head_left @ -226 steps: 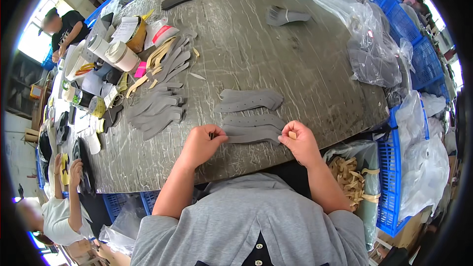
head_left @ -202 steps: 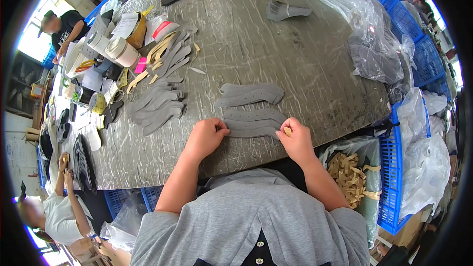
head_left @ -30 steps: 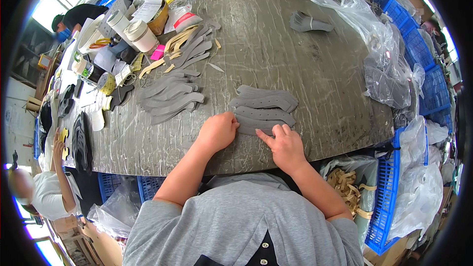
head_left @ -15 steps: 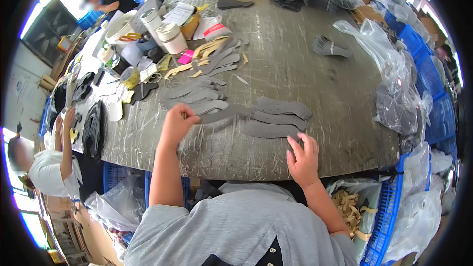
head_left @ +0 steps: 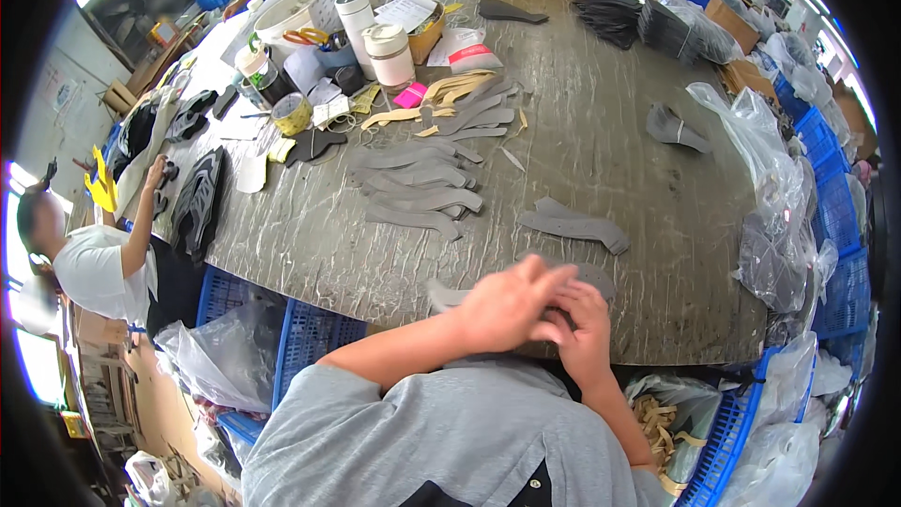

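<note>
Clear plastic bags [head_left: 765, 160] are heaped along the table's right edge; a cardboard box [head_left: 727, 14] is set at the far right, and white printed sheets [head_left: 408, 9] are laid beside two cylindrical canisters [head_left: 375, 33]

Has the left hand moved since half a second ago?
Yes. The left hand came back from the row of grey strips to the right hand at the table edge.

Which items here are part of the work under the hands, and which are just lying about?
In hand:
- left hand and right hand, together over a grey cut piece at the table edge
- grey pieces nearby
- row of grey strips

Lying about:
- white cups
- tape roll
- clear bags
- pink pad
</note>
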Demonstrator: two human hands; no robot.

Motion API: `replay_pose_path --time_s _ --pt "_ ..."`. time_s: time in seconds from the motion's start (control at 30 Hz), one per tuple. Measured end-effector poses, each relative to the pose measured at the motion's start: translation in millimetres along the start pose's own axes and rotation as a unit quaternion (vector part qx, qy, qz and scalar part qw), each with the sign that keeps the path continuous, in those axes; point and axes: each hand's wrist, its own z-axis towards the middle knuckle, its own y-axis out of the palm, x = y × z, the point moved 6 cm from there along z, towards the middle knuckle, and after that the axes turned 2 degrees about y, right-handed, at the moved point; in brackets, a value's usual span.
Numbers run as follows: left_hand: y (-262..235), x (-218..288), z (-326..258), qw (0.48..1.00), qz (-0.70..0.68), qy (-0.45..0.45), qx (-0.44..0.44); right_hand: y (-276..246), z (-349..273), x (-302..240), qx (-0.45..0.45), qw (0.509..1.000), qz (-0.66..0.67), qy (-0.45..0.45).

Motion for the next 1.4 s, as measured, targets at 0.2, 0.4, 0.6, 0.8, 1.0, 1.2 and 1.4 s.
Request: replay_pose_path --time_s 0.2,0.4,0.6,0.8,1.0,1.2,1.4 --pt "21.1 29.3 25.5 0.995 0.006 0.094 -0.041 -11.1 -7.1 6.4 0.018 0.966 0.209 0.152" --pt "26.8 19.9 19.9 0.990 -0.100 0.062 -0.077 -2.2 -10.8 19.5 -0.032 0.925 0.309 0.219" --pt "15.7 12.1 23.8 0.956 -0.282 0.077 0.015 5.5 -13.3 22.8 -0.028 0.859 0.467 0.208" --pt "-21.7 10.5 32.2 0.980 -0.189 0.050 0.026 6.5 -5.4 21.0 0.012 0.781 0.594 0.194" --pt "-31.3 7.5 29.7 0.970 -0.160 0.159 0.092 -11.9 -0.8 24.4 0.091 0.652 0.700 0.278" --pt "-26.4 -74.2 -10.8 0.929 -0.255 -0.261 0.060 -97.0 -27.3 107.6 0.177 0.650 0.708 0.213" --pt "4.6 -88.4 -25.1 0.916 -0.257 -0.306 0.010 -50.2 -43.3 85.6 0.022 0.874 0.367 0.317"
